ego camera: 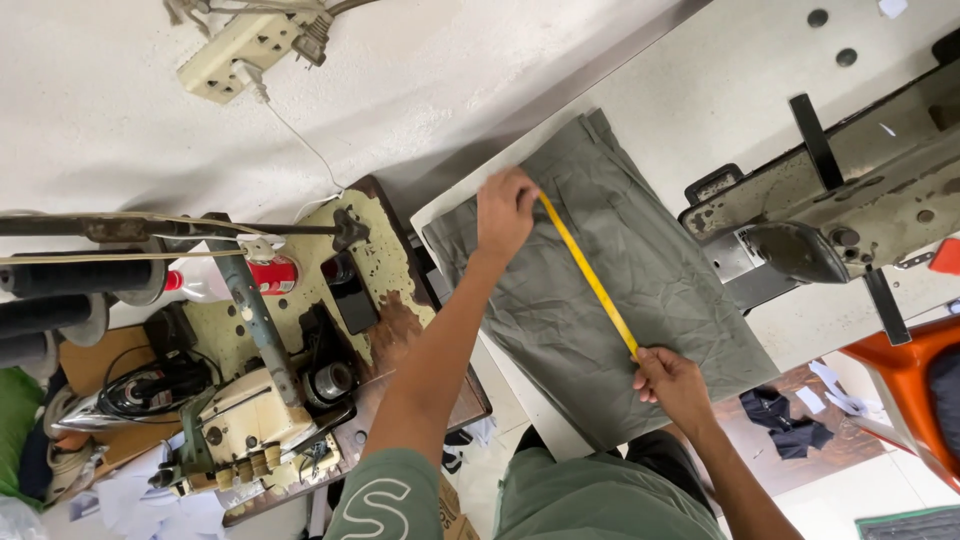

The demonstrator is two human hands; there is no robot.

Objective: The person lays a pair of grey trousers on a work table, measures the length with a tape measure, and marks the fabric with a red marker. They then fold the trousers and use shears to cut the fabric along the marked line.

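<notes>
Nearest the camera: the person's own green shirt [400, 500] and green trousers at the bottom edge, both forearms reaching out from there.

Table [700, 90]: pale, long, carrying a sewing machine [850, 200] at its right end. Grey-green folded garment [600, 300] lies flat on the table just beside the machine's base, creased, waistband end pointing away from the person and its near edge at the table's edge.

Yellow tape measure [590, 275] runs taut and diagonal across the garment. Left hand [505, 212] has its fingers closed, pinning the far end of the tape down near the waistband. Right hand [672, 382] is pinched shut on the near end, at the garment's lower edge.

Step in hand, as judged: a length reading along the garment, tape already stretched between both ends. The next move would call for keeping the tape tight and flat while the mark at the right hand is read; slack or a skewed line would spoil the figure.

Second machine [260, 410], cream and worn, stands on a brown side table [400, 330] to the left, well apart from the garment. A flat iron [130, 395] lies just beside it.

Containers: one clear bottle with a red band [235, 278] lying on its side behind the cream machine; contents cannot be told. No open box or tray visible.

White power strip [240, 45] hangs on the wall.
</notes>
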